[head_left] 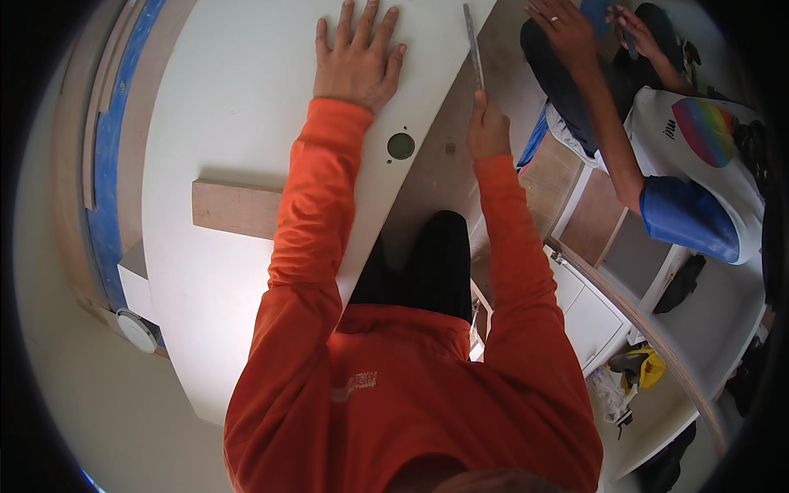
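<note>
My left hand (pixel 355 67) lies flat on a large white panel (pixel 246 99), fingers spread. In my right hand (pixel 490 127) is a long, thin grey metal file (pixel 474 49), its blade pointing away from me beside the panel's right edge. The fist is closed round its near end, so the handle is hidden. A round hole (pixel 401 146) with small holes by its rim pierces the panel between my hands. On the panel, left of my left forearm, a wooden block (pixel 234 208) lies partly covered by my sleeve.
At the right a co-worker (pixel 699 181) sits close by, one hand (pixel 567 29) raised and the other around a dark object. A white cabinet frame (pixel 649 271) with compartments stands at the lower right. Boards and a blue strip (pixel 115 148) line the left; a white disc (pixel 136 330) lies nearby.
</note>
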Demonstrator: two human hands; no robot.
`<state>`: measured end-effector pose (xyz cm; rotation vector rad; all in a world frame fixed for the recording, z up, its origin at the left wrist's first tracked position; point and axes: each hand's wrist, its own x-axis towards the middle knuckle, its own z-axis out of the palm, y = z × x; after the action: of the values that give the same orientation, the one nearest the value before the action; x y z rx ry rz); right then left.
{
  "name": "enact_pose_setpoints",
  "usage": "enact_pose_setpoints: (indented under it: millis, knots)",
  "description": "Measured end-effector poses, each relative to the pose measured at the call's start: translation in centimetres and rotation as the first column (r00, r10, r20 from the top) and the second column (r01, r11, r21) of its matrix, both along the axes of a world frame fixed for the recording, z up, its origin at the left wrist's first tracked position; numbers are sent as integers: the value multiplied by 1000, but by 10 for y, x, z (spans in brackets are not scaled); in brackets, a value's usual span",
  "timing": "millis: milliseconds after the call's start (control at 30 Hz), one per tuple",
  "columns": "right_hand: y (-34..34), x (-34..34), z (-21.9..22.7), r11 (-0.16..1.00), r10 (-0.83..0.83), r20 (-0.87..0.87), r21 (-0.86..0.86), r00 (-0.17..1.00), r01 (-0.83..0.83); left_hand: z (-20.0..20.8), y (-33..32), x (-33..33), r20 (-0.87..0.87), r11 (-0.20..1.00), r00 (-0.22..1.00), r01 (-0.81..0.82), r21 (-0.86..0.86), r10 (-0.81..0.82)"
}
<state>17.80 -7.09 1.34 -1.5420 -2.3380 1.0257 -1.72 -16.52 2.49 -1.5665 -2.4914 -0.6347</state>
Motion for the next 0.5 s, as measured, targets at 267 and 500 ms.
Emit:
enact_pose_setpoints:
  millis: [267, 500]
  knots:
    - [-58, 139, -134, 983, -181, 122, 32, 976, 179, -1, -13, 67, -15, 944, 955, 289, -159, -295]
    - [-65, 184, -237, 971, -133, 406, 235, 904, 38, 16, -4, 74, 67, 931, 957, 288, -225, -281]
